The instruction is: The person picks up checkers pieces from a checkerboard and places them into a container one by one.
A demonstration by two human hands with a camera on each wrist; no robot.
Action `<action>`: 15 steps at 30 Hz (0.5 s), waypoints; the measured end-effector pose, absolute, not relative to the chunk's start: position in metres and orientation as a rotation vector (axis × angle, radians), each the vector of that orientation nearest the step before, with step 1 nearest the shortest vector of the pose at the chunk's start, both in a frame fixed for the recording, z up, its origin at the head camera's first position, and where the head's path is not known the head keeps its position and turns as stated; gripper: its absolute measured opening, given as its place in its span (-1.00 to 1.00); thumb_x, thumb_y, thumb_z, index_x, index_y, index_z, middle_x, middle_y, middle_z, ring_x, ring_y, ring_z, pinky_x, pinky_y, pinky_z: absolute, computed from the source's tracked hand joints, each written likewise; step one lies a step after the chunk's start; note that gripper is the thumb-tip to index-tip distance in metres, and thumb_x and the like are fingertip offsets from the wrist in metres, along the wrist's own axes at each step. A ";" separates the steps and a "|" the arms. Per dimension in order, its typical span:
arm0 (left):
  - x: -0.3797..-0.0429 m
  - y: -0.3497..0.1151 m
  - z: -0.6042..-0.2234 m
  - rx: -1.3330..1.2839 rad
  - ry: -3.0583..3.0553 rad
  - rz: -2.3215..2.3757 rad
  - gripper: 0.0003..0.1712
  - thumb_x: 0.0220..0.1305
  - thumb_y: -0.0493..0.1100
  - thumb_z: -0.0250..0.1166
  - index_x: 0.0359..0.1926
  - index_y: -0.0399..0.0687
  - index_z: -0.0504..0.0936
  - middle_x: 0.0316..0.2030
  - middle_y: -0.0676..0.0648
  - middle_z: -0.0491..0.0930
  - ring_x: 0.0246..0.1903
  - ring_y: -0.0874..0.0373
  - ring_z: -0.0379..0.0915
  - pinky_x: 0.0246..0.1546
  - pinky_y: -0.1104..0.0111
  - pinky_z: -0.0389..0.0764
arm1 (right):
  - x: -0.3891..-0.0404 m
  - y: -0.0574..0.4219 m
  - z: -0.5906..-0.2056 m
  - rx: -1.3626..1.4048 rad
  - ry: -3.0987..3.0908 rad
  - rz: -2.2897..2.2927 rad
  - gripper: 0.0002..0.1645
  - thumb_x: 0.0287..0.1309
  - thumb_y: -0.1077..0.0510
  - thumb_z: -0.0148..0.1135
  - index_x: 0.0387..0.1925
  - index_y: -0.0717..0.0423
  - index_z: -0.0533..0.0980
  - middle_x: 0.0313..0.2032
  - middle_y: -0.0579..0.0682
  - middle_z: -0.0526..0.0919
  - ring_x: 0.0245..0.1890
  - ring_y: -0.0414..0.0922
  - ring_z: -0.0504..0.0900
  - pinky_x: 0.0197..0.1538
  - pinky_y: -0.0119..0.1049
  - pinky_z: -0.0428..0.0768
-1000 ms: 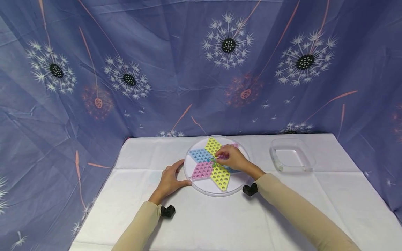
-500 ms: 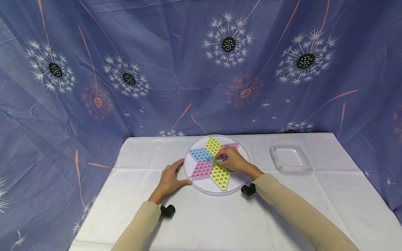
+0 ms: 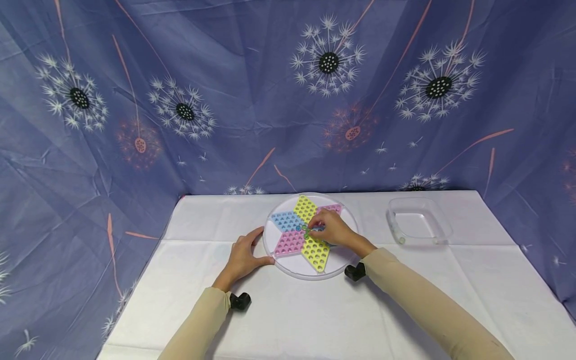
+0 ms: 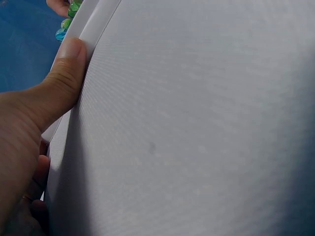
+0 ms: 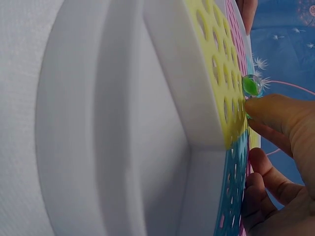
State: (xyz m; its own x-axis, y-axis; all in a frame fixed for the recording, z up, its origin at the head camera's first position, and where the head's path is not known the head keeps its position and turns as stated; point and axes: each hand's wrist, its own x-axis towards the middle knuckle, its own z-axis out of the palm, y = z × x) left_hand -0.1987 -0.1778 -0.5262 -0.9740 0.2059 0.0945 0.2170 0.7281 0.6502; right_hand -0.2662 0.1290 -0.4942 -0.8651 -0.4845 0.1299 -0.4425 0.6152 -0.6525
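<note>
A round white Chinese checkers board (image 3: pixel 294 265) with a yellow, pink and blue star of holes lies on the table. At its left rim rests my left hand (image 3: pixel 243 257), thumb and fingers spread along the edge. The left wrist view shows that thumb (image 4: pixel 66 78) against the rim. Over the star's centre, my right hand (image 3: pixel 334 229) pinches a green marble at its fingertips, mostly hidden by them. Just beside the pinch sits a clear marble with a green swirl (image 5: pixel 252 86). A blue marble (image 3: pixel 298 228) and green marbles (image 3: pixel 306 236) sit near the centre.
A clear plastic container (image 3: pixel 418 220) stands to the right of the board, with a few marbles (image 3: pixel 402 240) at its near side. White cloth (image 3: pixel 306 320) covers the table. Behind it hangs a blue curtain (image 3: pixel 252 100) with dandelion prints.
My right hand has come slightly left and down to the star's centre, and its fingertips have settled among the marbles. My left hand stays at the rim.
</note>
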 end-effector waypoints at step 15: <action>-0.200 -0.177 -0.528 -0.354 -2.900 -1.081 0.20 -0.15 0.17 0.70 0.51 0.00 0.36 -0.19 0.01 0.49 -0.22 0.10 0.26 -0.02 0.12 0.28 | -0.266 0.129 -0.496 -0.818 2.774 -1.103 -0.90 0.14 0.20 0.51 -0.27 0.06 0.75 -0.25 -0.03 0.66 -0.21 -0.09 0.49 0.00 -0.13 0.40</action>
